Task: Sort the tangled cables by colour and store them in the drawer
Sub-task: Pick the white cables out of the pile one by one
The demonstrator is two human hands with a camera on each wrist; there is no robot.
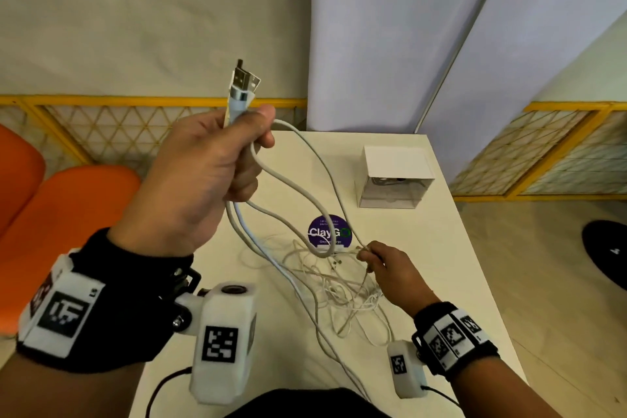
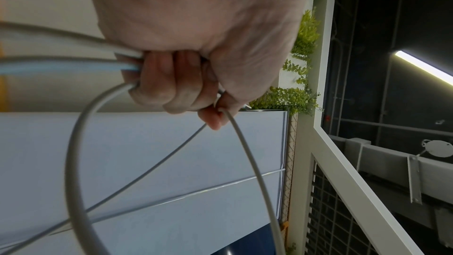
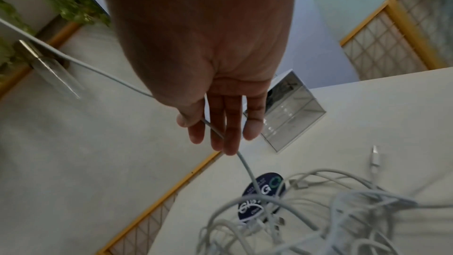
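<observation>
- A person's left hand (image 1: 200, 176), raised at centre-left of the head view, is fisted round a bundle of pale charging cables (image 1: 271, 187), with two USB-A plugs (image 1: 245, 80) standing up out of the fist; the left wrist view shows the fingers (image 2: 171, 86) curled tight over several strands, one of them light blue.
- The right hand (image 1: 386, 265), low at centre-right of the frame, pinches a single thin white cable (image 3: 247, 168) between thumb and fingers, just above the tangle.
- The rest of the tangled cables (image 1: 342, 285) lie in a loose white heap on the white desk (image 1: 441, 265), at centre, with loops running up to the raised fist.
- By the look of it, the step in hand is the untangling: pale strands are being drawn free and gathered into one group. Nothing visible suggests that this bundle is ready for storing yet.
- The next move likely calls for drawing the pinched strand clear of the knot without tightening it, then adding its end to the fist.
- A small drawer box (image 1: 395, 176) with a white top and clear front stands on the desk at upper right, well apart from the heap; something thin and dark shows inside it.
- A round purple sticker (image 1: 322, 231) on the desk, partly under the cables, reads "ClayGo"; its smaller print is too fine to read.
</observation>
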